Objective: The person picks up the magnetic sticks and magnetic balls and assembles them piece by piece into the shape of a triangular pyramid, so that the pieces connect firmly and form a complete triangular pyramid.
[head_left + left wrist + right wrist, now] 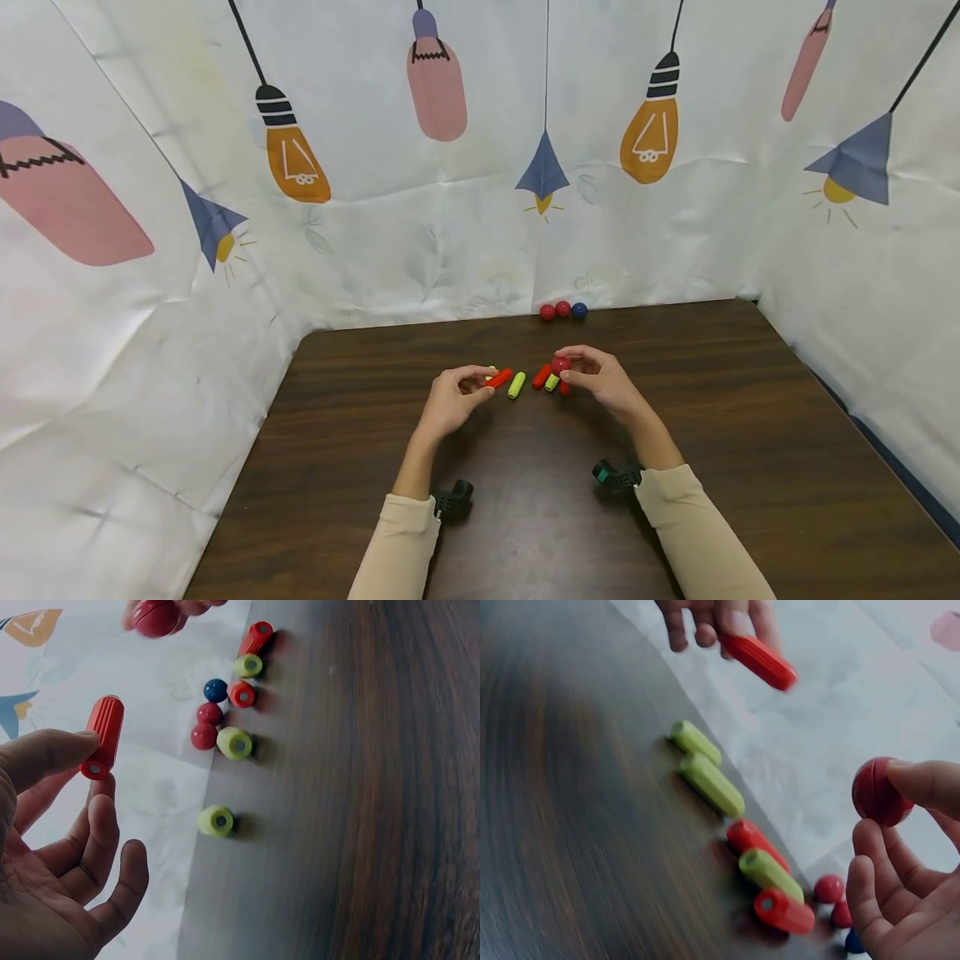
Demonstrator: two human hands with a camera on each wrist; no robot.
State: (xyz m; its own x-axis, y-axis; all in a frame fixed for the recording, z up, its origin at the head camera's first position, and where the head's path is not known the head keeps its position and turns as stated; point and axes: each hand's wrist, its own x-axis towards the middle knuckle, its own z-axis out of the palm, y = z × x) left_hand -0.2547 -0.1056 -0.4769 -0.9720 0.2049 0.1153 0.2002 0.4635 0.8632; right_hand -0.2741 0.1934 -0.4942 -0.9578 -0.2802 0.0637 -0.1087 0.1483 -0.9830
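Observation:
My left hand pinches a red ridged stick between thumb and fingertips, raised over the table. The stick has a grey metallic spot at its end. My right hand pinches a glossy red ball with a seam round it, also raised. Between and beyond the hands lie three yellow-green sticks, one of them midway between the hands. Two more red sticks lie near the right hand, one at the row's end and the other between yellow-green ones.
Two red balls and a blue ball sit in a row near the back edge of the dark wooden table. A white printed cloth hangs behind and at both sides. Each wrist wears a black camera band.

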